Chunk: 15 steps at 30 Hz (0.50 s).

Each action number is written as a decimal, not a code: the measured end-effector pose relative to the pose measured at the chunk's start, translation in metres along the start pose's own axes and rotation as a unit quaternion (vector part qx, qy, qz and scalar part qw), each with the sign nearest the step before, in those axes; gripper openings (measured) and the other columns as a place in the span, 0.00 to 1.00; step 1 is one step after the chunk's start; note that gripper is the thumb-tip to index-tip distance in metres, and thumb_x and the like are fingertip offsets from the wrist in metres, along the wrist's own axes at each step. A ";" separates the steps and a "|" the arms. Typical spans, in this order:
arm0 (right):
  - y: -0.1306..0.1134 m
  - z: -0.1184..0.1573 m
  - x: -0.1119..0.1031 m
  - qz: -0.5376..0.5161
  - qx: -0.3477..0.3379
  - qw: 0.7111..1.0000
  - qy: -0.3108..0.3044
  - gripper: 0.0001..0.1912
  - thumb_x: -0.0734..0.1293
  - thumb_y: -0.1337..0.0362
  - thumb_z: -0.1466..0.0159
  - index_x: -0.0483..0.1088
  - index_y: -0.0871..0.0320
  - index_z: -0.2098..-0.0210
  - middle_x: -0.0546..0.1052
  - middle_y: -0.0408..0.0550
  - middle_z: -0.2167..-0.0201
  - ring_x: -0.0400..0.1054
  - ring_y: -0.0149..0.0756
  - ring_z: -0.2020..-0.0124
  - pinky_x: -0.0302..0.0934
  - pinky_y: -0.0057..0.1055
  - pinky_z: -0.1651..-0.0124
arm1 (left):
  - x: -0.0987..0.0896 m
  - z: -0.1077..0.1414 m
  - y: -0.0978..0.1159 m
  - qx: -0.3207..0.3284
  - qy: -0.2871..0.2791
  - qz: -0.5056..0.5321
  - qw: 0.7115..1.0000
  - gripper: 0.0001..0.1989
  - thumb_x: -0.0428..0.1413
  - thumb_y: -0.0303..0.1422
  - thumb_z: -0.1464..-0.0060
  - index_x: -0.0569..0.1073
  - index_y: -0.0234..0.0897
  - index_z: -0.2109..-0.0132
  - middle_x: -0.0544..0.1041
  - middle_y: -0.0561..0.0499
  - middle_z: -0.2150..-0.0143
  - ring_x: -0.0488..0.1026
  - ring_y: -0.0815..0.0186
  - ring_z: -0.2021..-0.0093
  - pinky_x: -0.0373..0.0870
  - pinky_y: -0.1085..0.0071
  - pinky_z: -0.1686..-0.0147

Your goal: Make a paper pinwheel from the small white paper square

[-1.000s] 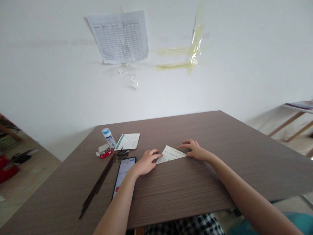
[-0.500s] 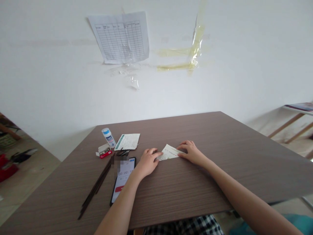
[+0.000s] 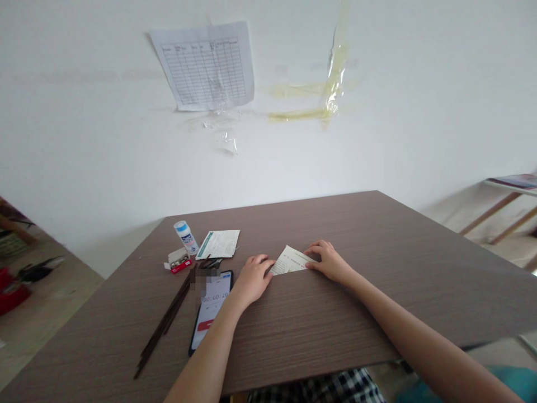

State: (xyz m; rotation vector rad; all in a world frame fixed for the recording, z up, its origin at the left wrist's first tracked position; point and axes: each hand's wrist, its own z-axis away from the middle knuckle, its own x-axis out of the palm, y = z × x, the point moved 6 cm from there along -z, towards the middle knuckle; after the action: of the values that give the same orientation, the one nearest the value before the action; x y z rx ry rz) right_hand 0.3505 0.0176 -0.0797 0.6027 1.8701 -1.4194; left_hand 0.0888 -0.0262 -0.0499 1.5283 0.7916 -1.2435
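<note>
A small printed paper, folded to a roughly triangular shape, lies on the brown table. My left hand holds its left corner, thumb and fingertips at the edge. At the right corner, my right hand has the paper between thumb and fingers. The paper's two outer corners are partly hidden by my fingers.
Left of my hands lie a phone showing a timer, dark thin sticks, scissors and a small red-and-white box. Behind them are a white-and-blue glue tube and a stack of printed paper.
The fingers of my left hand have shifted slightly left, so a little more of the paper's left side shows. My right hand stays nearly still.
</note>
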 end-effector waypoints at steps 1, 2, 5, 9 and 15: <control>-0.001 0.000 -0.001 -0.003 0.002 1.000 0.004 0.17 0.80 0.68 0.34 0.90 0.54 0.46 0.84 0.59 0.38 0.74 0.59 0.31 0.62 0.55 0.22 | 0.000 0.000 0.000 0.002 0.001 -0.001 1.000 0.23 0.59 0.27 0.24 0.83 0.43 0.28 0.78 0.40 0.22 0.73 0.46 0.20 0.67 0.47 0.18; -0.001 0.000 -0.001 -0.006 0.004 1.000 0.007 0.17 0.80 0.69 0.35 0.89 0.54 0.46 0.84 0.58 0.38 0.74 0.58 0.31 0.62 0.54 0.22 | 0.000 0.000 0.000 0.004 0.002 -0.001 1.000 0.23 0.59 0.27 0.24 0.83 0.43 0.28 0.79 0.40 0.22 0.73 0.45 0.20 0.67 0.46 0.18; -0.004 0.001 -0.004 -0.017 0.005 1.000 0.020 0.16 0.81 0.70 0.37 0.88 0.55 0.50 0.85 0.56 0.42 0.75 0.57 0.34 0.64 0.52 0.26 | 0.001 0.000 0.000 0.009 0.008 0.006 1.000 0.24 0.59 0.27 0.25 0.83 0.43 0.28 0.79 0.39 0.23 0.74 0.45 0.21 0.68 0.45 0.18; -0.006 0.001 -0.006 -0.034 0.016 0.999 0.030 0.14 0.80 0.73 0.40 0.86 0.55 0.55 0.87 0.52 0.50 0.78 0.52 0.42 0.68 0.47 0.33 | 0.002 -0.001 -0.003 0.013 0.017 0.018 1.000 0.25 0.59 0.26 0.26 0.82 0.42 0.27 0.80 0.38 0.24 0.75 0.45 0.22 0.69 0.45 0.19; -0.005 0.000 -0.005 -0.052 0.033 0.998 0.025 0.12 0.80 0.72 0.39 0.84 0.55 0.57 0.86 0.47 0.60 0.79 0.46 0.54 0.69 0.40 0.45 | 0.001 -0.001 -0.003 0.017 0.018 0.035 0.999 0.25 0.56 0.25 0.26 0.82 0.43 0.28 0.81 0.40 0.26 0.77 0.48 0.24 0.69 0.48 0.20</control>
State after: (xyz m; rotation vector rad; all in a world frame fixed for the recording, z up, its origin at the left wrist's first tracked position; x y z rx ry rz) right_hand 0.3502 0.0167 -0.0731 0.5855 1.9233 -1.5521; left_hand 0.0867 -0.0239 -0.0519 1.5965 0.7371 -1.1850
